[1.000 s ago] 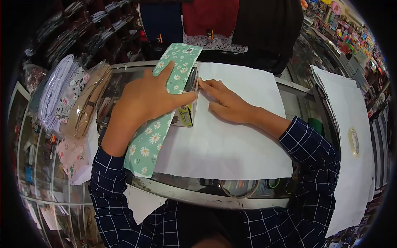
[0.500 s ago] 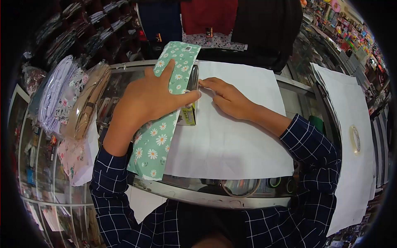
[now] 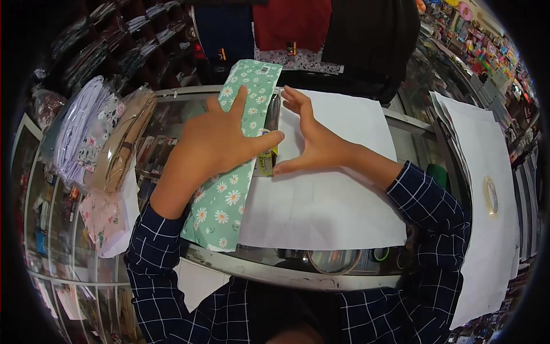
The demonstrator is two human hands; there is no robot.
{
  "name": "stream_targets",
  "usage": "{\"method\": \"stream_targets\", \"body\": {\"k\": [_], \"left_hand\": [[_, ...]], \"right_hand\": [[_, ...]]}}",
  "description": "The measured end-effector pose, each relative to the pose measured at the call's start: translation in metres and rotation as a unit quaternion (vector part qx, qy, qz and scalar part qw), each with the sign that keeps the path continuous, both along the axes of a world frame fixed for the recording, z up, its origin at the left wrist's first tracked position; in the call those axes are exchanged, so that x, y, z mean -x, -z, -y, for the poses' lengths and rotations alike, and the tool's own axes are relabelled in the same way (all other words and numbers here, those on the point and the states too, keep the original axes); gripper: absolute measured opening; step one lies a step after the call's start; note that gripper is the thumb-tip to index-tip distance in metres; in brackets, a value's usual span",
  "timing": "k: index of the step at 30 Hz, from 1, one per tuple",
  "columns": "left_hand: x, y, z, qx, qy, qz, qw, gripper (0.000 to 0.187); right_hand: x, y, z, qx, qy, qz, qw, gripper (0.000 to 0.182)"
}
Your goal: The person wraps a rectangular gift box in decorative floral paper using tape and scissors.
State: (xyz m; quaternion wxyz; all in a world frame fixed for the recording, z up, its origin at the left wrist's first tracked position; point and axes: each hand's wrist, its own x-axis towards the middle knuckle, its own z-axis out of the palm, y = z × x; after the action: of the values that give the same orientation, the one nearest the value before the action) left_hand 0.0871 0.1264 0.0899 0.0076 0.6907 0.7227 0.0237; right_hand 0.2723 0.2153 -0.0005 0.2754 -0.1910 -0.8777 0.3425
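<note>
Wrapping paper, green with white daisies (image 3: 226,198) on its folded-over flap, spreads its white underside (image 3: 326,212) across the glass counter. A small box (image 3: 265,164), with a dark upper part and a yellow-green lower end, lies along the flap's edge, partly covered. Spread flat over the flap, my left hand (image 3: 212,140) presses it down, and its thumb reaches across the box. My right hand (image 3: 321,143) is beside the box with thumb and fingers wide apart. Its thumb tip is at the box's near end; its fingers are near the far end.
Bagged folded clothes (image 3: 86,132) stand at the left. White sheets (image 3: 475,189) hang over the right side, with a roll of clear tape (image 3: 491,195) on them. Dark and red garments (image 3: 292,26) hang beyond the counter. Its metal front edge (image 3: 275,278) runs before me.
My right hand has opened from closed fingers at the box's side to a wide spread. The paper and left hand have shifted slightly right in view.
</note>
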Motion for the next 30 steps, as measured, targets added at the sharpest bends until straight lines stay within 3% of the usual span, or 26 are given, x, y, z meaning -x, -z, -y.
{"method": "stream_targets", "body": {"k": [3, 9, 12, 16, 17, 20, 21, 26, 30], "left_hand": [[-0.002, -0.003, 0.002, 0.018, -0.013, 0.012, 1.0, 0.105], [0.002, -0.013, 0.001, 0.066, -0.014, 0.067, 0.995, 0.116], [0.024, -0.015, -0.004, 0.077, 0.075, 0.073, 0.992, 0.124], [0.02, -0.047, 0.009, 0.144, 0.013, -0.018, 0.989, 0.086], [0.013, -0.06, 0.015, 0.143, 0.016, 0.02, 0.989, 0.05], [0.037, -0.043, 0.007, -0.092, 0.123, -0.033, 0.988, 0.037], [0.029, -0.049, 0.008, -0.072, 0.039, 0.045, 0.996, 0.033], [0.044, -0.047, -0.029, -0.083, 0.24, 0.066, 0.965, 0.032], [0.036, -0.022, -0.051, -0.167, 0.423, -0.143, 0.879, 0.027]], "right_hand": [[0.013, 0.006, -0.007, 0.006, -0.036, -0.058, 0.998, 0.137], [0.015, 0.012, -0.009, -0.047, -0.043, -0.058, 0.996, 0.135], [0.016, 0.012, -0.009, -0.062, -0.045, -0.063, 0.995, 0.135], [0.016, 0.011, -0.007, -0.047, -0.05, -0.073, 0.995, 0.134], [0.016, 0.011, -0.006, -0.041, -0.045, -0.068, 0.996, 0.133], [0.015, 0.012, -0.006, -0.038, -0.044, -0.067, 0.996, 0.131], [0.015, 0.012, -0.007, -0.043, -0.044, -0.066, 0.996, 0.131], [0.014, 0.009, -0.005, -0.047, -0.04, -0.057, 0.996, 0.132], [0.014, 0.01, -0.007, -0.061, -0.053, -0.065, 0.995, 0.133]]}}
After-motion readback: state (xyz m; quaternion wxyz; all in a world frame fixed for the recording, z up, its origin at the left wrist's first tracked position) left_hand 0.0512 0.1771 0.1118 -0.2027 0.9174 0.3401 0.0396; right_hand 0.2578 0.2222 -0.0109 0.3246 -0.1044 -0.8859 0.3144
